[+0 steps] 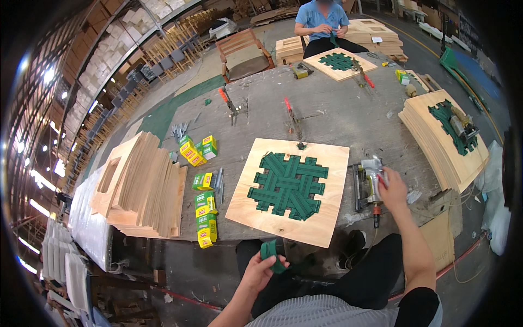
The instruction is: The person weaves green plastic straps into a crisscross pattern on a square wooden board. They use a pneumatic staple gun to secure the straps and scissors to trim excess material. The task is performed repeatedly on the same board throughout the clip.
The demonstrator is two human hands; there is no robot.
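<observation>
I have the fingers (pixel 268 262) of my left hand (pixel 256 274) pinched on a curled green strap (pixel 268 249), held over my lap just off the near edge of the worktop (pixel 256 103). My right hand (pixel 392 192) is at the right side of the staple gun (pixel 370 184), which rests on the worktop; I can't tell whether those fingers have closed on it. Between my hands, a little farther forward, lies a pale wooden panel (pixel 337 163) with woven green webbing (pixel 287 184) across its middle. Left of it are yellow-and-green boxes (pixel 206 204), then a leaning stack of wooden boards (pixel 147 188). Beyond the panel's far edge is a red-handled clamp (pixel 292 117). Across from me sits a co-worker (pixel 321 19) behind another webbed panel (pixel 361 64).
</observation>
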